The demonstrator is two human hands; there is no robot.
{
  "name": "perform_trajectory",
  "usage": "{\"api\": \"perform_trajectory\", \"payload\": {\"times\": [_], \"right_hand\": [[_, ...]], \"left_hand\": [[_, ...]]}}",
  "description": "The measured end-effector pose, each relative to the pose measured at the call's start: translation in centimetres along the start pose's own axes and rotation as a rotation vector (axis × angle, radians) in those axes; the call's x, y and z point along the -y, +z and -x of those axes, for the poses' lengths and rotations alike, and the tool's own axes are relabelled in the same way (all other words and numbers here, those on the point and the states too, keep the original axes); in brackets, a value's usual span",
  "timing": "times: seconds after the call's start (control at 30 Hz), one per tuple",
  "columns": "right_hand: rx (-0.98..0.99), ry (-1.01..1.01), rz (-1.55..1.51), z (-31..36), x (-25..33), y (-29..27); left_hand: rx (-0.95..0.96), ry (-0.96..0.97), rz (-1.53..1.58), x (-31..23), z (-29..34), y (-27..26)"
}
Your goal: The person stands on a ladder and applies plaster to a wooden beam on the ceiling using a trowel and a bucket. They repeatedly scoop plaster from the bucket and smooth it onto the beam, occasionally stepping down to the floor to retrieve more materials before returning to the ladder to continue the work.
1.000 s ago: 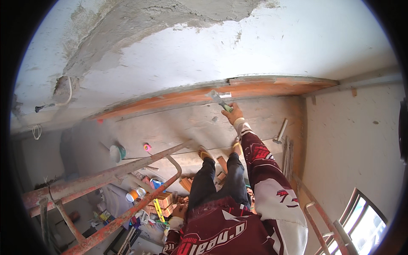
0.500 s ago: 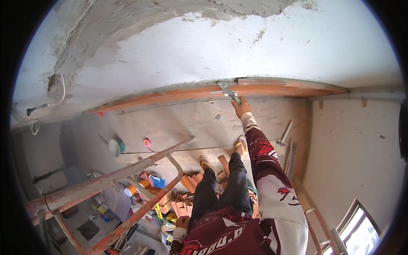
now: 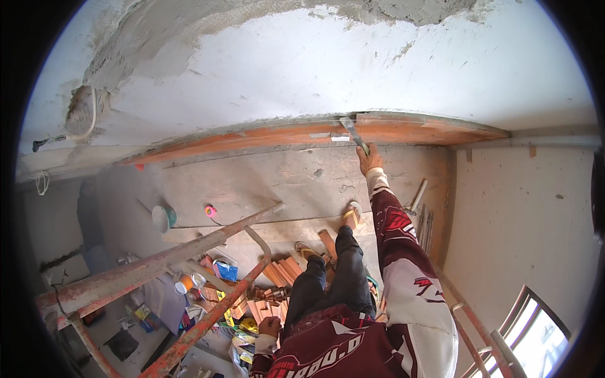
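My right hand [image 3: 370,159] is stretched forward, its fingers wrapped around the handle of a putty knife [image 3: 354,131]. The blade points up and slightly left, at the line where the white wall [image 3: 302,75] meets a long reddish-brown ledge [image 3: 416,130]. Just left of the blade a small white patch [image 3: 340,137] shows on the ledge's face. Low beside my left thigh, my left hand [image 3: 270,326] is closed with the fingers curled in. Whatever it may hold is hidden.
Rusty scaffold tubes [image 3: 189,249] cross at the left; another frame [image 3: 472,334] stands right. Reddish strips [image 3: 283,269] lie around my feet. A pink tape measure [image 3: 210,211], a bucket [image 3: 164,218] and a hammer [image 3: 417,196] rest on the planks. A cable [image 3: 88,123] hangs from the wall.
The putty knife and my right hand have shifted a little to the right along the ledge, uncovering more of the white patch. One foot has moved slightly.
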State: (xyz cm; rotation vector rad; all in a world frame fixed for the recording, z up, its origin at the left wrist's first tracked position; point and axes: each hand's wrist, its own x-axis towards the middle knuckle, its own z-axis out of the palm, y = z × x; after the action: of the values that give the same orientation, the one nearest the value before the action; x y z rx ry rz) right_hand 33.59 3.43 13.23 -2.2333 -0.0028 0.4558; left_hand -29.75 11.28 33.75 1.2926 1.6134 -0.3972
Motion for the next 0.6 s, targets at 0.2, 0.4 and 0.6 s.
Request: {"api": "perform_trajectory", "payload": {"times": [0.2,0.4,0.6], "right_hand": [[-0.001,-0.036,0.096,0.5,-0.1,-0.6],[-0.018,0.014,0.136,1.9,2.6,-0.4],[-0.152,0.092,0.130,3.4,3.2,2.3]], "left_hand": [[0.051,0.030,-0.010,2.0,-1.5,-1.7],[0.061,0.104,-0.149,3.9,-3.1,-4.1],[0.025,0.002,-0.013,3.0,-4.0,-4.8]]}}
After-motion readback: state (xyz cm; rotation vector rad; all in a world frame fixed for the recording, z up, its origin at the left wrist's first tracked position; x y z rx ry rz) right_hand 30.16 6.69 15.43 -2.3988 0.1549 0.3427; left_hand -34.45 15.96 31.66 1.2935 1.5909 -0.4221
